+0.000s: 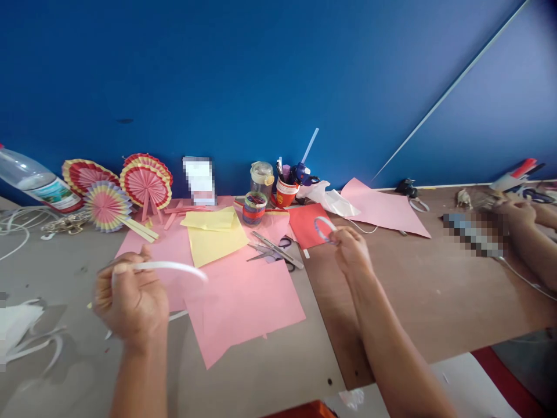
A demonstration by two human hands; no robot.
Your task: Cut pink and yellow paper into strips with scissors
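Observation:
My left hand [133,296] is closed, thumb pressed on the fingers, pinching a narrow white strip [174,265] that curves out to the right over the pink paper. My right hand [351,248], also closed, grips a thin whitish ring [321,229] that looks like a roll of tape, above the edge of a red sheet [300,223]. Under and between the hands lie pink paper [248,313] and folded yellow paper [213,238]. A utility knife [278,251] and scissors [263,253] rest together on the pink sheets.
Folded paper fans [145,183] and a plastic bottle [47,183] stand at the back left. A jar [261,177], a small tub [255,209] and a red cup [286,194] of tools line the wall. White strips [43,348] lie at left. Another person's hand [516,215] is at right.

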